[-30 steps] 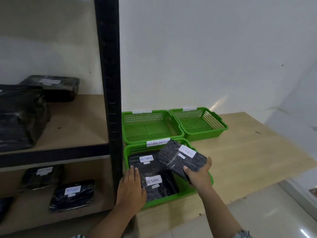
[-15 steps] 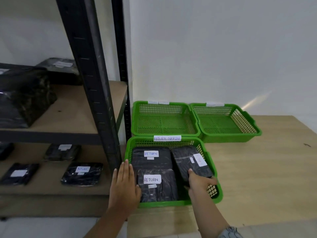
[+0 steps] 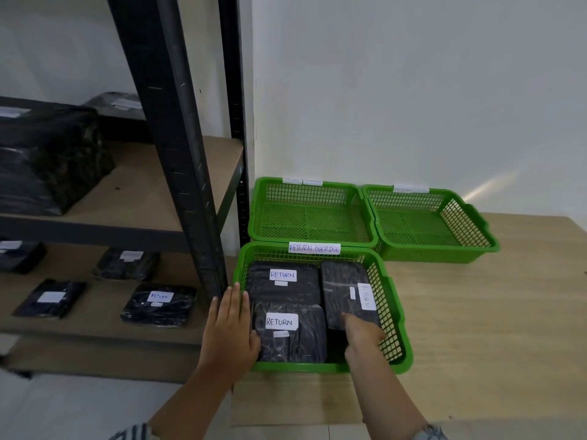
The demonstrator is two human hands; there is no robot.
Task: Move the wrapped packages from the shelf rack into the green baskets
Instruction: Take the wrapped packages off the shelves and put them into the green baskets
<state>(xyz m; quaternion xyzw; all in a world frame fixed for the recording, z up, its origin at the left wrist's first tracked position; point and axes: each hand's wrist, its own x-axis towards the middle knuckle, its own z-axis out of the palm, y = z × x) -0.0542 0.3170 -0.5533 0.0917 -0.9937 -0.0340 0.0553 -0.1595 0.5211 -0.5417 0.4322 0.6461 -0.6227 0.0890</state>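
Observation:
The near green basket [image 3: 404, 344], labelled "RETURN OVERDUE", holds three black wrapped packages. Two with "RETURN" labels lie on its left side, one at the back [image 3: 282, 290] and one in front [image 3: 292, 339]. The third package [image 3: 346, 293] lies flat along the right side. My right hand [image 3: 363, 336] is inside the basket at that package's near end, thumb on top and fingers hidden beneath it. My left hand [image 3: 230, 331] rests flat on the basket's left rim, fingers straight. More wrapped packages [image 3: 158, 304] lie on the shelf rack [image 3: 181, 154].
Two more green baskets stand behind the near one with nothing in them, one on the left [image 3: 255, 214] and one on the right [image 3: 478, 217]. All stand on a wooden table [image 3: 492, 328] against a white wall. Big dark bundles [image 3: 47, 166] fill the upper shelf.
My right hand has lowered the third package from above the basket until it lies flat on the right side. My left hand stays on the rim. My head has moved right.

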